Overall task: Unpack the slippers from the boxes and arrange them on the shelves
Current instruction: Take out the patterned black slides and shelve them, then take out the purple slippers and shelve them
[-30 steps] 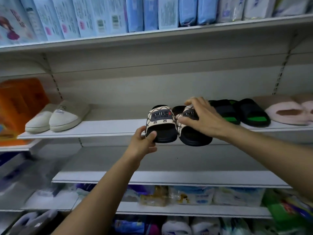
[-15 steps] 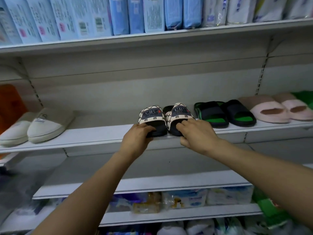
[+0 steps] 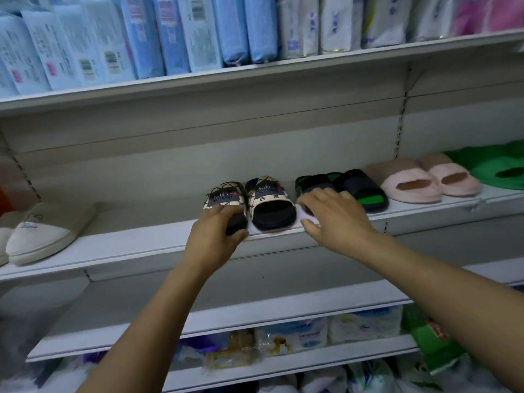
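Toe of the left patterned slipper (image 3: pixel 225 198) hides under the gripping left hand (image 3: pixel 215 236); right hand (image 3: pixel 337 217), fingers spread open, rests beside the right slipper (image 3: pixel 269 204) on the shelf (image 3: pixel 136 245)

middle shelf (image 3: pixel 158 242) | left to right: white slippers (image 3: pixel 42 234), patterned slides (image 3: pixel 252 202) (toes at front edge), black-green slides (image 3: pixel 360 191), pink slippers (image 3: pixel 419 180), possibly green slippers (image 3: pixel 493 165) | top shelf (image 3: pixel 255 78): upright packets (image 3: pixel 158 38)

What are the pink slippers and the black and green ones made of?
The pink fuzzy open-toe slippers look like soft plush fabric: their surface is matte and fluffy. The black slide slippers with green insoles look like smooth moulded rubber or foam, evenly curved, though I cannot tell which.
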A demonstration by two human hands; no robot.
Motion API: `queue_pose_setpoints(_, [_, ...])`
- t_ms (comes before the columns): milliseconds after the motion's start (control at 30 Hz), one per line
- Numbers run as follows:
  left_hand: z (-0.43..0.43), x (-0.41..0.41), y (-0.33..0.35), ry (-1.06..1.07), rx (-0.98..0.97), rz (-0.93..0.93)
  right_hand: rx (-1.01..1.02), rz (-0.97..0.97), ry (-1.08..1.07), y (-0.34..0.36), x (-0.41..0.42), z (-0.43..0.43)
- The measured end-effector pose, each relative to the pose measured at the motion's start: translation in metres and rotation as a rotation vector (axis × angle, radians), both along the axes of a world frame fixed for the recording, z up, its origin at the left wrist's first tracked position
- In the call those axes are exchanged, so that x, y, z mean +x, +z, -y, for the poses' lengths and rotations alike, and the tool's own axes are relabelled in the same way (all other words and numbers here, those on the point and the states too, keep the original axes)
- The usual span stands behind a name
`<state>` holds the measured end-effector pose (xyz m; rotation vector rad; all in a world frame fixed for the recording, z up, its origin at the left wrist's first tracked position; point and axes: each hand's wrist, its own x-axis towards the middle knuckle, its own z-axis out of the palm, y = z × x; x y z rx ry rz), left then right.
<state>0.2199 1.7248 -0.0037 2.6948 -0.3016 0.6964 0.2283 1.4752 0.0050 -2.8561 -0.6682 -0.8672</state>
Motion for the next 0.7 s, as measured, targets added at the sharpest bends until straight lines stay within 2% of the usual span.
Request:
queue_pose_setpoints(67, [0.034, -0.025, 0.008, -0.04, -0.011, 0.11, 0.051, 0.106, -0.034, 0.003, -0.027, 0.051])
queue_pose_setpoints(200, [0.127, -0.074, 0.008, -0.171, -0.06, 0.207, 0.1, 0.134, -0.171, 0.001, -0.086, 0.163])
queue_pose_setpoints(533, [0.452, -0.141, -0.029, -0.45, -0.004, 0.05, -0.001, 0.013, -0.472, -0.014, -0.235, 0.449])
queue_pose_setpoints(700, [0.588, -0.163, -0.056, -0.602, 0.024, -0.062, 0.013, -0.102, -0.659, -0.028, -0.293, 0.577])
